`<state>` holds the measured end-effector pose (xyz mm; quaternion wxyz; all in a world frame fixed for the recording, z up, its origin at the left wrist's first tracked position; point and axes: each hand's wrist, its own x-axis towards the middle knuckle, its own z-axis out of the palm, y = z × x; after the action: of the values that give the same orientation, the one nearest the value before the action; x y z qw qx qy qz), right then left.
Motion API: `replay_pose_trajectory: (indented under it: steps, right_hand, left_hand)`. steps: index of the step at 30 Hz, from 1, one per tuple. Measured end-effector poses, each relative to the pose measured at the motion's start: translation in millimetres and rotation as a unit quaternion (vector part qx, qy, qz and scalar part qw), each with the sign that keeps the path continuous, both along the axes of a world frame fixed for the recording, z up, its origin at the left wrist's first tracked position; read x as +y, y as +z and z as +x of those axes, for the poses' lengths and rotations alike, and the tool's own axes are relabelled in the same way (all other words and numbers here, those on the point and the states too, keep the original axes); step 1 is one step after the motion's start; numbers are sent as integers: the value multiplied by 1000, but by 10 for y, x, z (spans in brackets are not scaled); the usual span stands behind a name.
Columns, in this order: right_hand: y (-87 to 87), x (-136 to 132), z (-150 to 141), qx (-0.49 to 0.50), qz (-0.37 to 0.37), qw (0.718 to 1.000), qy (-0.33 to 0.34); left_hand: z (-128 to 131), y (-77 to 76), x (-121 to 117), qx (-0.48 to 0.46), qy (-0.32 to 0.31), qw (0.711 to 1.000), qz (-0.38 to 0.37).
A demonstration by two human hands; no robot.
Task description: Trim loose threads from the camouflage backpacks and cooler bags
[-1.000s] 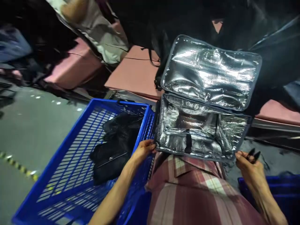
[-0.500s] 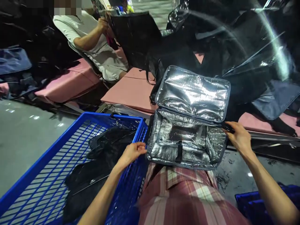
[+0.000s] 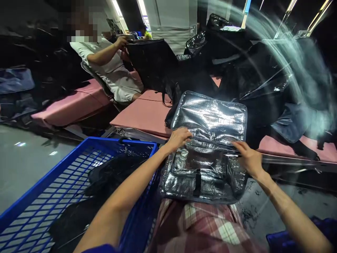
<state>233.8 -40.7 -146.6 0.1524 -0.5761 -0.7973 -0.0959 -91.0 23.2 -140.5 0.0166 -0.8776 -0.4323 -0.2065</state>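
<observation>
An insulated cooler bag with a silver foil lining rests on my lap, its lid laid back. A black strap crosses the inside of its near wall. My left hand is closed, fingertips pinching the seam at the left end of the lid's hinge. At the hinge's right side, my right hand curls with its index finger along the seam. A thin shiny sliver shows below that finger; whether it is a tool or foil is unclear.
To my left stands a blue plastic crate with black fabric pieces inside. Ahead runs a pink-topped table piled with black bags. A person in white sits across, handling a black bag.
My left hand has moved from the bag's near left side up to the hinge. My right hand has shifted left along the seam from the bag's right corner. The view has tilted up.
</observation>
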Motion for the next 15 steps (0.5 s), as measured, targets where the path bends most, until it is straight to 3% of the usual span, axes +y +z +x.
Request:
replay_pose_trajectory:
  steps: [2, 4, 5, 7, 9, 11, 15]
  right_hand:
    - [136, 84, -232, -17, -51, 997, 57]
    - [272, 227, -380, 45, -112, 986, 118]
    - [330, 318, -420, 94, -155, 972, 149]
    - [402, 534, -457, 189, -279, 918, 209]
    - [395, 767, -477, 247, -407, 852, 218]
    - [307, 980, -505, 270, -483, 809, 198]
    - [-1, 1264, -551, 270, -510, 800, 162]
  left_hand:
    - [-37, 226, -105, -22, -13, 1000, -18]
    - [-79, 476, -191, -35, -10, 998, -48]
    - [-106, 582, -201, -39, -5, 997, -73]
    - [-170, 702, -126, -46, 12, 988, -148]
    - [-230, 671, 63, -46, 32, 970, -236]
    - [-263, 512, 301, -43, 30, 951, -303]
    - [-221, 88, 621, -45, 15, 954, -295]
